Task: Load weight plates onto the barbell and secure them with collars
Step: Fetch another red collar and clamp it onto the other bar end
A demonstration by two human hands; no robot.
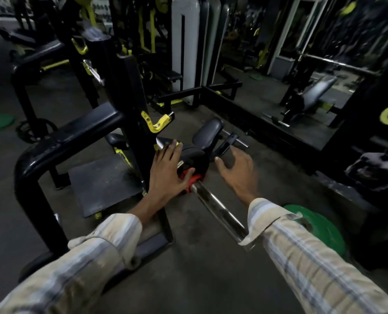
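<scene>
Nearest, green plate (319,227) lies on floor, not loaded. Bar (220,211) sleeve bare beyond red collar (194,181), which sits against black plate (194,158). Left hand (169,172) flat on collar and plate, fingers straight; right hand (239,171) hovers, fingers spread, empty. No containers.

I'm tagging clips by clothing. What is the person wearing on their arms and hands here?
Both arms are in long, loose shirt sleeves of pale beige cloth with a faint blue-grey check, the cuffs sitting at the wrists. The left hand and right hand are bare: no gloves, wraps, watch or rings can be seen.
</scene>
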